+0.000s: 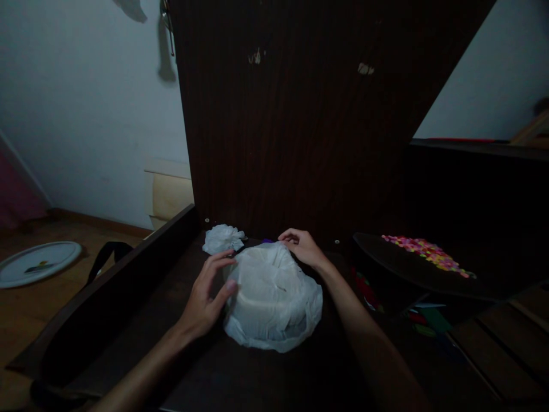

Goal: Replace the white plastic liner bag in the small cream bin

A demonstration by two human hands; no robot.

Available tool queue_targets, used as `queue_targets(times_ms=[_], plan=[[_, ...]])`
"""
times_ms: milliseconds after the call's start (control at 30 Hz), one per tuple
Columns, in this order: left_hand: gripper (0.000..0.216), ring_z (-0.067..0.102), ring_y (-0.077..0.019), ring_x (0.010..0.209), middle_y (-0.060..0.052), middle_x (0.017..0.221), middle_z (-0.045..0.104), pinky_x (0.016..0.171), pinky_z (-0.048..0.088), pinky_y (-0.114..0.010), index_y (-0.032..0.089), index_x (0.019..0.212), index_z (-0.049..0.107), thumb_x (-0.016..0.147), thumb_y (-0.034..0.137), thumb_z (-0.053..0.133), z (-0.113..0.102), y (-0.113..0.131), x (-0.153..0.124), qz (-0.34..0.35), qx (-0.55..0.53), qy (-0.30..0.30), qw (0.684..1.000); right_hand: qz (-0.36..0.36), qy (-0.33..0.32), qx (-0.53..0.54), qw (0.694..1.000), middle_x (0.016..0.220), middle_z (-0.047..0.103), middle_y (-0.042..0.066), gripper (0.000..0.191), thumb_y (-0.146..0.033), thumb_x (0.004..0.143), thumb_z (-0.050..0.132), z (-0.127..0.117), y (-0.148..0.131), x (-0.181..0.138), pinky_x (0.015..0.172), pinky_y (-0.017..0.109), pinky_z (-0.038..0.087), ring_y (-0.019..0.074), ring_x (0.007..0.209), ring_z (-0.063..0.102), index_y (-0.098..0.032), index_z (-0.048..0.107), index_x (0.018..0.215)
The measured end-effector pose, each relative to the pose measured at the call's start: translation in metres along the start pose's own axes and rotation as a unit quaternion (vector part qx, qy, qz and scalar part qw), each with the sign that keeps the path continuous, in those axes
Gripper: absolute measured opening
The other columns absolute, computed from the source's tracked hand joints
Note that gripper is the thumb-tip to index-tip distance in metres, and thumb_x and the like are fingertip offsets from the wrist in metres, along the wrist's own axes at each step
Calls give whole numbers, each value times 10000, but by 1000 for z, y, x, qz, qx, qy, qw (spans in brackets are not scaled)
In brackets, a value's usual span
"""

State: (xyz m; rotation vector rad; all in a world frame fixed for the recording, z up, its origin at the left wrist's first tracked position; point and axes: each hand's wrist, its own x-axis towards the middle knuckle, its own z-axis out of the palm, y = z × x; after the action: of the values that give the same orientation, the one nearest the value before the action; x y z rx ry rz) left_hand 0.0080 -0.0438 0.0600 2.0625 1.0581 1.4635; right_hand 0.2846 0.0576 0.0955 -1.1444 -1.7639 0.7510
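A rounded form wrapped in thin white tissue paper [268, 286] sits on the dark wooden surface in front of me. The paper is creased, with folds running towards its far edge and a loose, ruffled near rim. What lies beneath it is hidden. My left hand [210, 297] is at the left side, its thumb and fingers apart and close against the paper. At the far right edge my right hand [302, 246] bends its fingers onto the gathered tissue paper. A crumpled white paper ball [223, 238] lies behind my left hand.
An upright dark wooden panel [295, 126] stands behind. To the left runs a raised side board [128, 286]. On the right, a dark curved shelf [386, 274] carries many small colourful pieces [429, 254]. A white round lid-like object [40, 263] is over the floor at left.
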Motion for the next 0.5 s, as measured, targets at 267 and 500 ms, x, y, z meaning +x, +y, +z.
queue_targets(times_ms=[267, 500], plan=[[187, 714, -172, 942, -44, 1006, 726, 850, 580, -265, 225, 1065, 663, 905, 128, 663, 3, 6, -28, 131, 26, 25, 991, 13, 40, -30, 999, 707, 629, 7, 213, -365, 815, 596, 0, -1, -15, 619, 285, 412, 158, 647, 555, -176, 690, 844], [173, 733, -145, 788, -11, 885, 753, 757, 585, -215, 209, 1034, 676, 890, 114, 667, 6, 6, -42, 132, 32, 30, 990, 12, -65, -79, 995, 732, 611, 3, 320, -468, 911, 569, -30, -45, -57, 609, 263, 393, 143, 665, 525, -177, 672, 826]])
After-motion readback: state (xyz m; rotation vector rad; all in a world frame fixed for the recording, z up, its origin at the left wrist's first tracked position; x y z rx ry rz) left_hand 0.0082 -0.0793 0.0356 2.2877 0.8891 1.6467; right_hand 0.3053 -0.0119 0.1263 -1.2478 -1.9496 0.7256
